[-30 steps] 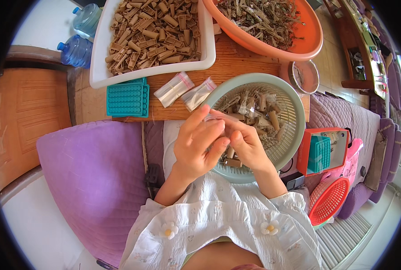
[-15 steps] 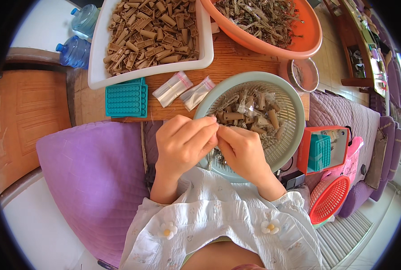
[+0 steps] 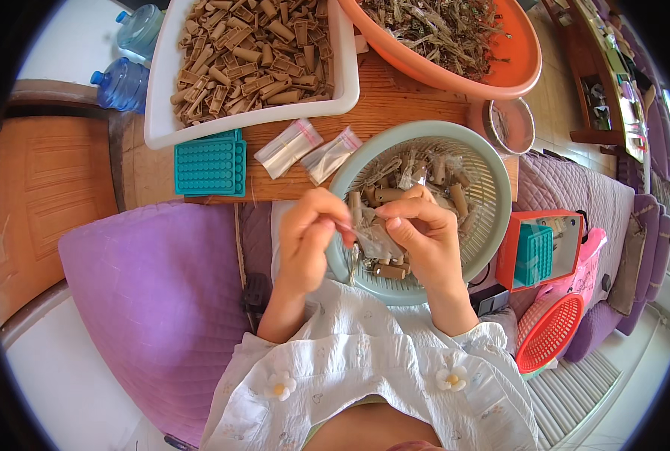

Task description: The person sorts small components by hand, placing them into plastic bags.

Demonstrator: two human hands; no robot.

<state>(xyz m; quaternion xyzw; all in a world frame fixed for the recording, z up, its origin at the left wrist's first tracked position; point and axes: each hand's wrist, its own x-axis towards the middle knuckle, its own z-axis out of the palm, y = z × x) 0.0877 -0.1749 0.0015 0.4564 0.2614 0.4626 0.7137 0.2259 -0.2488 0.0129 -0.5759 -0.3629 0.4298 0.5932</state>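
Over the grey-green basket (image 3: 502,225), my right hand (image 3: 429,231) pinches a small clear plastic bag (image 3: 380,242) between thumb and fingers. My left hand (image 3: 309,234) is closed at the bag's left side, fingertips pressed together. A thin, clear edge shows at those fingertips, too faint to name. Under the hands, the basket holds tan plastic pieces (image 3: 390,271), some apparently in clear bags. A bundle of thin, pale strands (image 3: 353,263) hangs at the basket's near left rim.
On the wooden table (image 3: 395,98) stand a white tray (image 3: 347,96) of tan pieces and an orange basin (image 3: 526,64) of small bagged parts. Teal trays (image 3: 208,167) and clear bag packs (image 3: 288,148) lie nearer. Right are a red box (image 3: 509,252) and a red basket (image 3: 549,331).
My hands were together at the fingertips and have moved apart, the left leftward and the right rightward. The clear bag now shows between them.
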